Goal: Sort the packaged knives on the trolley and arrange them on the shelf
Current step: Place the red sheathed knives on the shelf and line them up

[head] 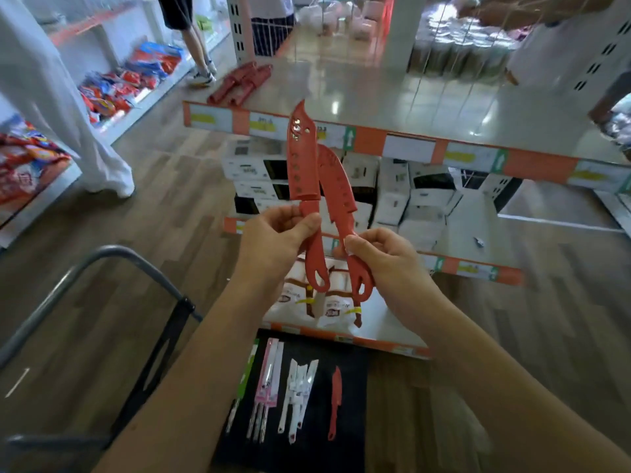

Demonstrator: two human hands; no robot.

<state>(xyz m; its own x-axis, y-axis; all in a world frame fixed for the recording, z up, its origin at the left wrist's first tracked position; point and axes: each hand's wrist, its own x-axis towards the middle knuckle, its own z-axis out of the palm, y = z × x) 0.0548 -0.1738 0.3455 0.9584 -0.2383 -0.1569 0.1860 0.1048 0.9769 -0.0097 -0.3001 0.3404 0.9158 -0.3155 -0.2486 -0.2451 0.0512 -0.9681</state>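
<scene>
Two red knives in perforated red plastic sheaths are held up in front of the shelf, crossing just above the hands. The left hand (pixel 278 235) pinches the handle of the taller red knife (pixel 300 158) between thumb and curled fingers, just below the sheath, with its tip pointing up. The right hand (pixel 382 257) wraps its fingers round the handle of the second red knife (pixel 336 179), which leans up and to the left behind the first.

Below the forearms lies the black flat deck of the trolley (pixel 348 404), carrying a lone red sheathed knife (pixel 335 401), a cluster of white knives (pixel 298 394), pink packaged knives (pixel 268 377) and a green packaged knife (pixel 245 377), lying in a row. Its grey tubular push bar (pixel 112 254) curves up at the left.

On the glossy white top shelf with an orange price strip (pixel 392 97), a heap of red sheathed knives (pixel 239 84) rests near the far left corner. White cardboard boxes (pixel 392 189) fill the level beneath.
</scene>
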